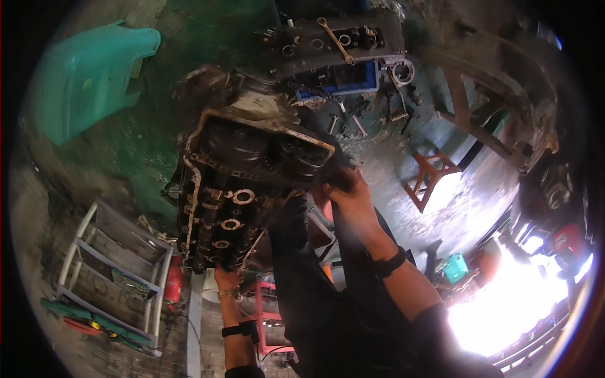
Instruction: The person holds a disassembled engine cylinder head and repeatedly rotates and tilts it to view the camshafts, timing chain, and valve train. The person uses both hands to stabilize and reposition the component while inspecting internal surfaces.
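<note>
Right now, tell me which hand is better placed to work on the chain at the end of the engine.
The right hand. It already rests at the chain end of the engine, beside the chain. The left hand grips the far lower end, seemingly taking weight, so freeing it looks riskier.

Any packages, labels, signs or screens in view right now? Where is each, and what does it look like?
No clear package, sign or screen shows.
Pale rectangular patch, perhaps a label: on top of the greasy engine block that both hands grip; too blurred to be sure.
Colourful flat panel: in the white metal rack, lower left; unclear what it is.
</note>
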Demonstrator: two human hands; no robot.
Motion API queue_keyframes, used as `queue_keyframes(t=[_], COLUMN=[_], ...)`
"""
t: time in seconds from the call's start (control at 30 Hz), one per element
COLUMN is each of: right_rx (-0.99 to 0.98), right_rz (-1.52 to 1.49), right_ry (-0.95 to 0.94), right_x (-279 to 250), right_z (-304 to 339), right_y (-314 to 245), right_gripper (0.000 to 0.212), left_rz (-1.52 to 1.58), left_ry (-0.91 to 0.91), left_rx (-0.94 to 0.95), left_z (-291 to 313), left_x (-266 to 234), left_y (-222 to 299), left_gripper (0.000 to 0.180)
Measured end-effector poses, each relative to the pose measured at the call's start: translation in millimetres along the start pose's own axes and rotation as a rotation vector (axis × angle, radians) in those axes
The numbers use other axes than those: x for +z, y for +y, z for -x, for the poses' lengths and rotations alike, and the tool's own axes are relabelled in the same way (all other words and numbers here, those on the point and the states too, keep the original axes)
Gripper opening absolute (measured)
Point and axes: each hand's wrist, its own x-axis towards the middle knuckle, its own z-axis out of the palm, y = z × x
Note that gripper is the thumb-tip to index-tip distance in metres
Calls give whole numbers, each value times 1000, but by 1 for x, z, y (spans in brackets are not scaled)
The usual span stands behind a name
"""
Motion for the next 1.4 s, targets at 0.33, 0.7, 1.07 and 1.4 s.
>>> queue_keyframes(t=[0.33,0.7,1.07,1.4], right_rx=[272,300,179,24], right_rz=[-461,-1049,-427,-444], right_ry=[-124,-244,-241,-564], right_x=[-2,-6,-15,-27], right_z=[-17,-51,-68,-105], right_y=[-12,-4,-33,-24], right_gripper=[50,52,54,49], left_rz=[-606,-675,-830,-824], left_ry=[106,158,202,324], left_rx=[266,230,199,115], left_z=[13,20,61,104], left_x=[-4,-7,30,46], left_y=[-2,-4,3,10], left_gripper=[49,53,31,30])
